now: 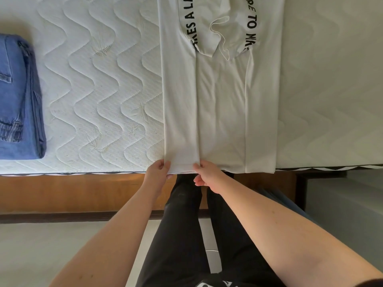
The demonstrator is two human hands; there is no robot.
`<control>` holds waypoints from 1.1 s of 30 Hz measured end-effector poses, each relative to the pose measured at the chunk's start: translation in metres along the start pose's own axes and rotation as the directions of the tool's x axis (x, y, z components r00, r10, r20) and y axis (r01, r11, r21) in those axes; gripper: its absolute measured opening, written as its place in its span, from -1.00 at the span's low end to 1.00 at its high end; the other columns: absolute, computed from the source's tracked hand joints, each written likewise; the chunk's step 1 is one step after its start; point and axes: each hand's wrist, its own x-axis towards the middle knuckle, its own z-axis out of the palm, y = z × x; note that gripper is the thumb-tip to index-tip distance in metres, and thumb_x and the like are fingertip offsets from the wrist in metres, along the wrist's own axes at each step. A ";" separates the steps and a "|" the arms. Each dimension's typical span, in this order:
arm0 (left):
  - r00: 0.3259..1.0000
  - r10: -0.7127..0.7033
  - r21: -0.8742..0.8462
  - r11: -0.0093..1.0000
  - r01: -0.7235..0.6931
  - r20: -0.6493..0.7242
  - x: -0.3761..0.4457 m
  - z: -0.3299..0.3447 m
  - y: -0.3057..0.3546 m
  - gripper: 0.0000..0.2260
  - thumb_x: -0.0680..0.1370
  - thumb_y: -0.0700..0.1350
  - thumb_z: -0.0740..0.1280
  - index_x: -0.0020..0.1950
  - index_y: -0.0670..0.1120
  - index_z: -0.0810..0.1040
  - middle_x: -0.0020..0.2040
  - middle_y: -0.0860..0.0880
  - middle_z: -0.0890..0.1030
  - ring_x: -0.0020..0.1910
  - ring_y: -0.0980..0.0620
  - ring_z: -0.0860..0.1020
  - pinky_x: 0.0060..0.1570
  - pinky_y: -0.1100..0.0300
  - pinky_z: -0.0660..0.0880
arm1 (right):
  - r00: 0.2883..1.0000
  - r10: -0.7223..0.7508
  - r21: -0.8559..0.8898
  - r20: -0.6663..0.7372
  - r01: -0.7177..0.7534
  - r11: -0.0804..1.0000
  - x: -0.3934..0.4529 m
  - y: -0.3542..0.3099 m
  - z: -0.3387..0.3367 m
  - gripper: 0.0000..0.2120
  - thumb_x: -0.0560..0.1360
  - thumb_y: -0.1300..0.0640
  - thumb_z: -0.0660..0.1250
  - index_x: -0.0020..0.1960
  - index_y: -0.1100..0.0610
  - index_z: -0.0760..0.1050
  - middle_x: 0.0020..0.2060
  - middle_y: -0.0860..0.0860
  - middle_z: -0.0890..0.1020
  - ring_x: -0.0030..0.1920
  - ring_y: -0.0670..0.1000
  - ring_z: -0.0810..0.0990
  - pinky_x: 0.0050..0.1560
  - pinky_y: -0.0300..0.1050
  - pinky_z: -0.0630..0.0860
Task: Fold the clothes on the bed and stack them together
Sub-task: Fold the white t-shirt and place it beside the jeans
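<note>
Your left hand [158,170] and right hand [204,175] each pinch the near hem of the white T-shirt [219,104], which lies flat on the mattress [99,83] with both sides folded inward. The hem overhangs the bed's near edge, so a pull toward you could drag the shirt off or undo the side folds. The folded jeans [18,100] sit well apart at far left, with bare mattress between them.
</note>
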 end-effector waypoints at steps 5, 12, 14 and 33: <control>1.000 -0.018 0.076 0.997 0.018 0.000 -0.006 0.002 0.007 -0.80 0.67 -0.02 0.20 0.25 -0.01 0.49 0.08 0.04 0.59 0.01 0.03 0.60 0.03 0.12 0.59 | 0.998 0.064 -0.302 -0.022 -0.068 0.951 -0.002 -0.015 0.000 -0.60 0.67 -0.03 0.12 0.29 0.26 0.47 0.01 0.06 0.68 -0.42 -0.09 0.52 -0.47 -0.32 0.42; 0.870 0.410 0.427 0.862 -0.272 -0.275 -0.031 0.027 0.035 -0.86 0.59 0.06 0.29 0.03 0.02 0.41 -0.12 0.07 0.46 -0.17 0.11 0.48 -0.32 0.27 0.33 | 0.969 -0.108 -0.396 -0.220 0.012 0.918 -0.014 -0.018 -0.047 -0.68 0.60 -0.14 0.22 0.06 0.12 0.49 -0.27 -0.02 0.63 -0.37 -0.07 0.56 -0.24 -0.19 0.57; 0.866 0.472 0.470 0.810 -0.350 -0.168 -0.032 0.044 0.048 -0.92 0.60 0.02 0.28 0.02 0.04 0.45 -0.13 0.11 0.50 -0.18 0.16 0.49 -0.31 0.31 0.34 | 0.900 -0.281 -0.444 -0.334 0.113 0.889 -0.020 -0.019 -0.077 -0.70 0.60 -0.14 0.20 0.04 0.07 0.53 -0.24 -0.06 0.63 -0.27 -0.07 0.59 -0.12 -0.15 0.57; 0.939 0.214 0.587 0.737 -0.335 0.268 -0.019 0.225 0.107 -0.81 0.61 -0.01 0.25 -0.19 0.00 0.39 -0.25 0.05 0.49 -0.32 0.08 0.47 -0.37 0.22 0.34 | 0.876 -0.206 -0.303 -0.437 0.072 0.950 -0.020 0.014 -0.211 -0.65 0.55 -0.08 0.33 0.19 0.16 0.52 0.02 0.08 0.63 0.03 0.09 0.60 -0.10 -0.10 0.50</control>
